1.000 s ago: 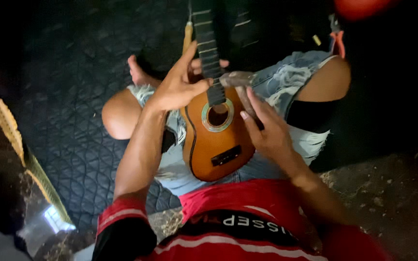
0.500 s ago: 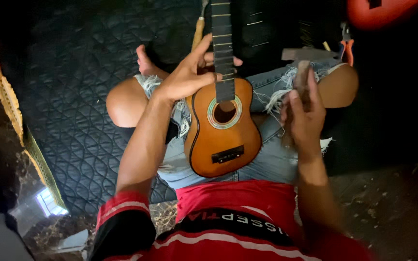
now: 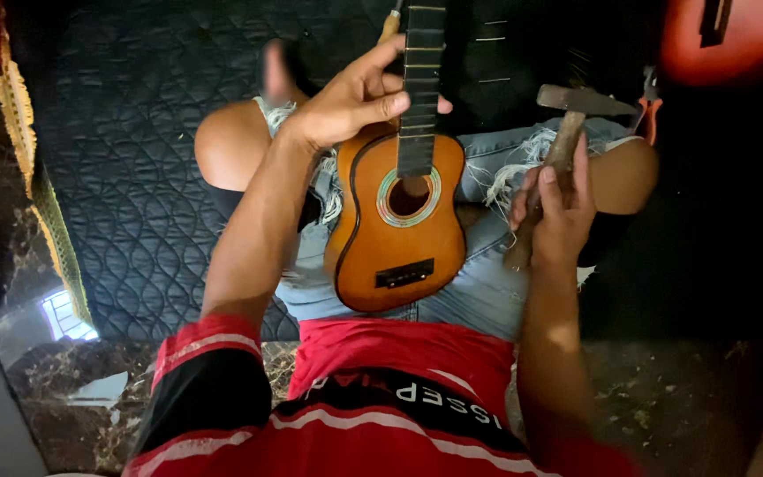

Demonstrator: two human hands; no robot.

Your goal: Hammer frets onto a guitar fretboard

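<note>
A small orange guitar (image 3: 399, 221) lies face-up on the person's lap, without strings or tuning gear visible. The left hand (image 3: 346, 102) has its fingers closed around the neck (image 3: 419, 79). The right hand (image 3: 558, 208) grips a wooden-handled hammer (image 3: 567, 124) upright just beside the body, touching nothing yet.

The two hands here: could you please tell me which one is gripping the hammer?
The right hand grips the hammer by its wooden handle; the left hand instead clasps the small guitar at its neck.

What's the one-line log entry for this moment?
left hand: grips guitar neck | right hand: holds hammer | small guitar: on lap
</note>
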